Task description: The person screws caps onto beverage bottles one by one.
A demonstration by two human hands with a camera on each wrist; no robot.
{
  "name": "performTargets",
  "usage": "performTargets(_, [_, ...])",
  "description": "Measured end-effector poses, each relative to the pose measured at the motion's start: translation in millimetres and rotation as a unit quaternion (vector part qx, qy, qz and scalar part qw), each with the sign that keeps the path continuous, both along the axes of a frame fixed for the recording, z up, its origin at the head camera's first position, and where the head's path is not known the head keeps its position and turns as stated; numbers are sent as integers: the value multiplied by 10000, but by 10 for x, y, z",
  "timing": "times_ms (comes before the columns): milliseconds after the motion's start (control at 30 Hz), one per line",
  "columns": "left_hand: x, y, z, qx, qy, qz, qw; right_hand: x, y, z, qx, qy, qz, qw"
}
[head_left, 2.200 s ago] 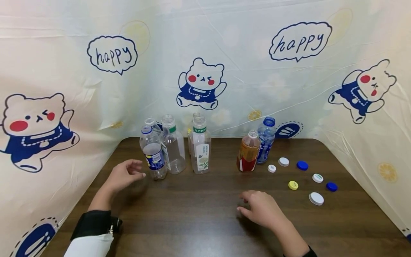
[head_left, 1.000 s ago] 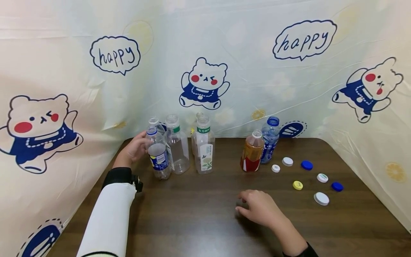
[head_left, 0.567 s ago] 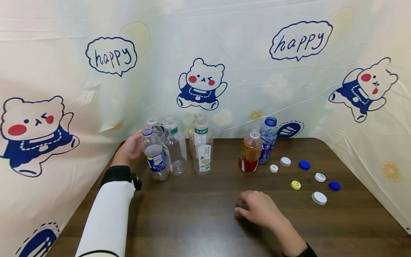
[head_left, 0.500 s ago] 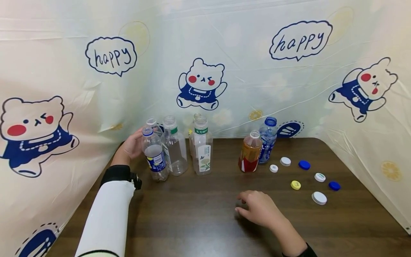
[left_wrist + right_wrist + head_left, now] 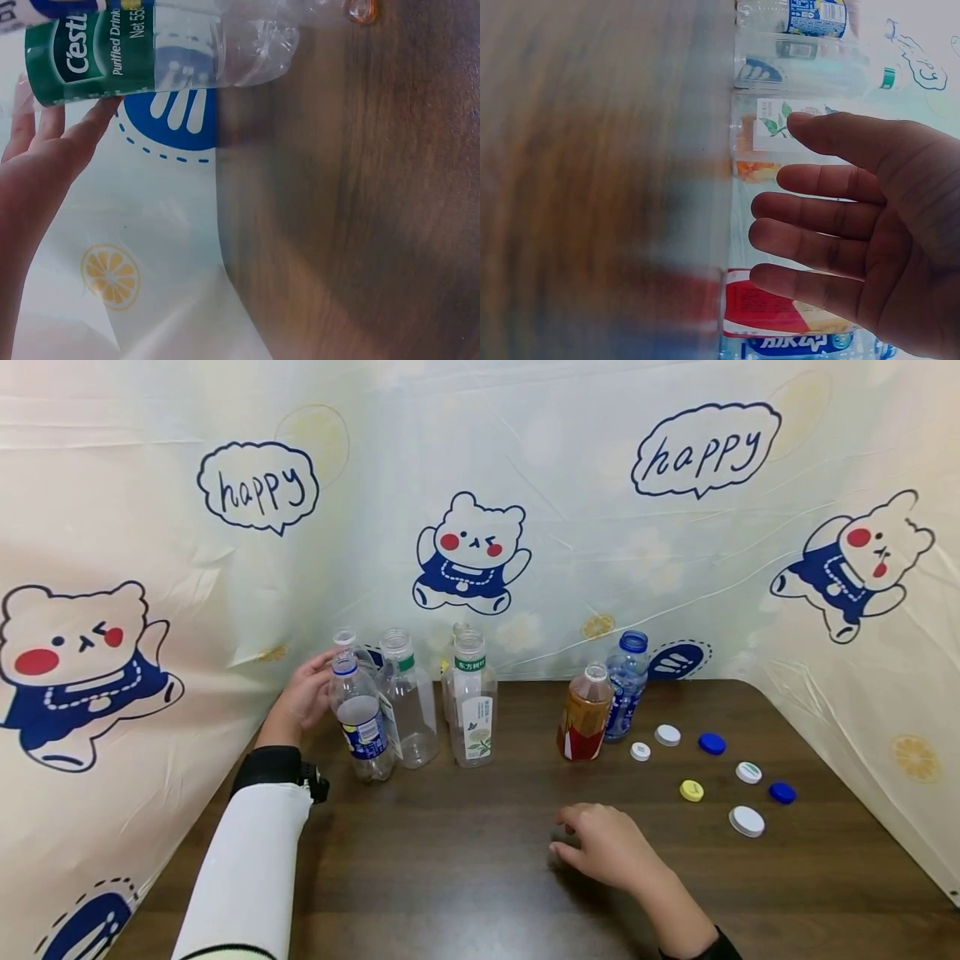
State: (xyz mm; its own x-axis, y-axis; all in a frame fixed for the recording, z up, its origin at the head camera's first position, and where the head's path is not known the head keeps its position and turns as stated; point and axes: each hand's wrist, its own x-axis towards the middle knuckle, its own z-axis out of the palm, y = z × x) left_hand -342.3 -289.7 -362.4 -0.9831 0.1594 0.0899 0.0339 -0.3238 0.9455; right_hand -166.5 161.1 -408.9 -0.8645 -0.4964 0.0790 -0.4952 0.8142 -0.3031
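Observation:
At the back left my left hand point(image 5: 303, 693) grips a clear water bottle point(image 5: 344, 637) by its side. The bottle's green label point(image 5: 90, 56) shows in the left wrist view, with fingers along the lower side of it. In the head view most of this bottle is hidden behind a clear bottle with a blue neck ring and blue-yellow label point(image 5: 363, 735). My right hand point(image 5: 603, 845) is low over the middle of the table, fingers relaxed and apart in the right wrist view, holding nothing.
Uncapped clear bottles point(image 5: 412, 718) stand right of the left hand, one with a white leaf label point(image 5: 477, 727). An amber bottle point(image 5: 583, 718) and a blue bottle point(image 5: 628, 681) stand further right. Several loose caps point(image 5: 746, 821) lie at the right. A printed cloth point(image 5: 570, 527) hangs behind the table.
My left hand has reached from beside the front bottle to the green-labelled bottle behind it. That bottle has just shifted slightly left and up with the hand. The right hand stays put.

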Motion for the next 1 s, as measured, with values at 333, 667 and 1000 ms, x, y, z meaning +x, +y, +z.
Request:
performTargets(333, [151, -209, -13, 98, -189, 698, 9973, 10, 23, 3, 52, 205, 26, 9998])
performTargets(667, [417, -446, 2, 52, 127, 683, 9976, 33, 33, 17, 41, 220, 30, 9997])
performTargets(1000, [643, -616, 20, -389, 548, 273, 9974, 52, 56, 34, 25, 93, 28, 9999])
